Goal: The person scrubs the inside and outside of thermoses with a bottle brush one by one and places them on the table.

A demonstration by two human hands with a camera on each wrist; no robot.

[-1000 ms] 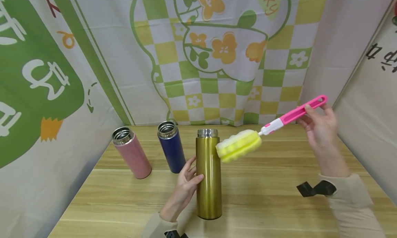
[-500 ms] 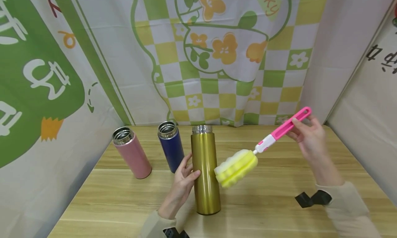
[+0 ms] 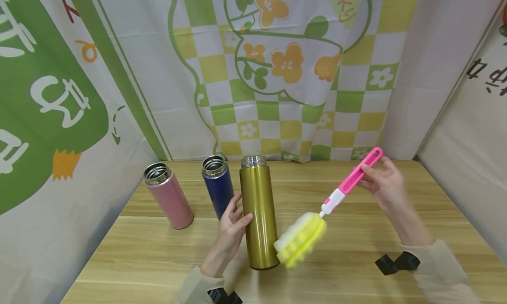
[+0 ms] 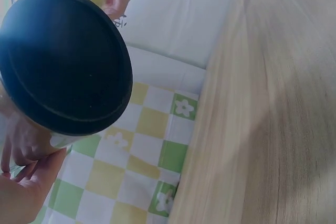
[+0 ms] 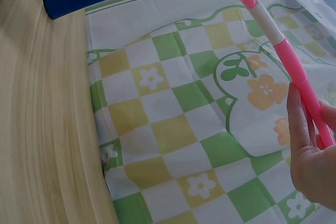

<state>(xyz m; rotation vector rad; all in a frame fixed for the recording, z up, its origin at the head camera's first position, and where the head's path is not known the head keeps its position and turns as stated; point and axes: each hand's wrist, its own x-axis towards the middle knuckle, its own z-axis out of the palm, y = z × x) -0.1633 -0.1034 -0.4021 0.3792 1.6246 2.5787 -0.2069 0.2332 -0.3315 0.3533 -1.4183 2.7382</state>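
My left hand (image 3: 229, 240) grips a gold, lidless thermos bottle (image 3: 259, 216) around its middle. The bottle leans slightly, and its dark base (image 4: 65, 64) faces the left wrist camera, off the table. In my right hand (image 3: 386, 185) is a bottle brush, its pink handle (image 3: 358, 174) pinched between thumb and fingers. The yellow and white sponge head (image 3: 301, 240) points down and left, by the bottle's lower right side. Whether sponge and bottle touch, I cannot tell. The right wrist view shows the brush's pink handle (image 5: 296, 69) but not its sponge.
A lidless blue thermos (image 3: 218, 187) stands just behind my left hand, partly covered by it. Farther left stands a lidless pink thermos (image 3: 170, 198). The wooden table (image 3: 356, 260) ends at a patterned curtain (image 3: 277, 119), with cloth walls on both sides.
The brush has come down and to the left, its sponge dropping from the bottle's upper side to near its base. My left hand has shifted the gold bottle slightly left and up.
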